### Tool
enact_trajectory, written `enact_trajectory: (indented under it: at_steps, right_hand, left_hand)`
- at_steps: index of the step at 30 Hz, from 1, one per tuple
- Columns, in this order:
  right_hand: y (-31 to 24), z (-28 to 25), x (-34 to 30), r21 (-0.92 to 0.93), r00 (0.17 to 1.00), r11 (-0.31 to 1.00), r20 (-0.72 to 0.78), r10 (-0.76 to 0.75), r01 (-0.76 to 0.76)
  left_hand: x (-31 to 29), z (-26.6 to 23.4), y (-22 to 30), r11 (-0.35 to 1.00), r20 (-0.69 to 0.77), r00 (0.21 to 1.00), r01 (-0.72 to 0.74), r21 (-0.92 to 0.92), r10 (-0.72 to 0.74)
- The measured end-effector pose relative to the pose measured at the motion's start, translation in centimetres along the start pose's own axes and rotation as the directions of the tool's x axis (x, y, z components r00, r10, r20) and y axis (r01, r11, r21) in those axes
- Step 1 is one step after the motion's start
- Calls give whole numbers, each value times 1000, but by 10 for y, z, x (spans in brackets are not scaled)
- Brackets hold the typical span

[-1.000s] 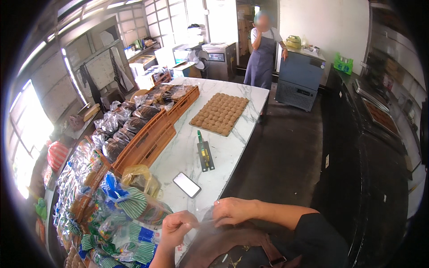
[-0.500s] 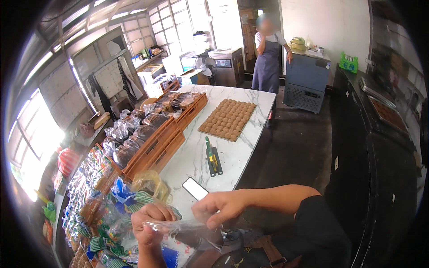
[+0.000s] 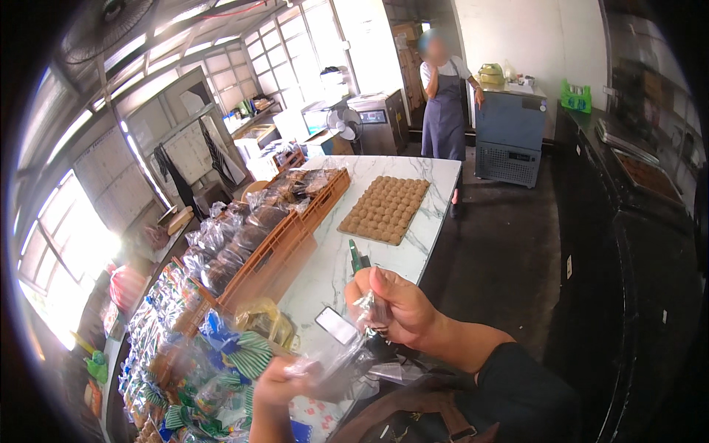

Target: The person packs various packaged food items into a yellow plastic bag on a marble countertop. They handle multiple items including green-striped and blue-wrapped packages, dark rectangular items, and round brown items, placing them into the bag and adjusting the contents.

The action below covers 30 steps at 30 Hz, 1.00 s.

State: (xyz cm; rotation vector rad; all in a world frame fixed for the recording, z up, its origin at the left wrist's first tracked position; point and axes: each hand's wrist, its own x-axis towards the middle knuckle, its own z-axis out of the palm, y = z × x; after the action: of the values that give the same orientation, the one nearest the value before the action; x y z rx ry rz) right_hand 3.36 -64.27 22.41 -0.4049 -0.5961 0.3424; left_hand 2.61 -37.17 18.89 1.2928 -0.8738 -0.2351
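Clear plastic [image 3: 341,363], one piece

Thin, colourless, see-through; creased, with bright glints; bunched at its upper end. Place, from where I stand: in the air between right hand [image 3: 399,306] and left hand [image 3: 284,380], near the counter [image 3: 325,273] edge. Right hand: curled, thumb up, gripping the bunched end. Left hand: at the lower end, blurred; its grip I cannot tell.

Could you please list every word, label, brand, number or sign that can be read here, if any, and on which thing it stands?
No text can be read with certainty.
Colourful bags: print too small and blurred.
Phone: screen bright, nothing legible.
Pale wall board: marks too faint.
Machine panel: too small.
Clear plastic: no print can be made out.
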Motion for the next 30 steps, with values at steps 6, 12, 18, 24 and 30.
enact_trajectory:
  at_steps: [6, 12, 18, 24, 30]
  right_hand:
    - [50, -19, -10, -590, 734, 740, 337, 590, -324]
    - [38, -43, -18, -640, 754, 677, 226, 617, -362]
    - [44, -47, -42, -446, 963, 865, 26, 269, -230]
    - [66, -52, -41, 185, 967, 962, -122, 224, -200]
    - [67, -35, -39, 286, 983, 951, -104, 154, -119]
  left_hand:
    - [4, 12, 11, 794, -302, 947, -269, -545, 114]
    - [-9, 2, -27, 926, -585, 803, -123, -357, -119]
    - [-46, 0, -89, 863, -449, 798, 167, -476, -402]
    - [-60, 0, -126, 784, -173, 901, 235, -574, -397]
    - [-29, 28, -104, 770, -406, 883, -84, -633, -236]
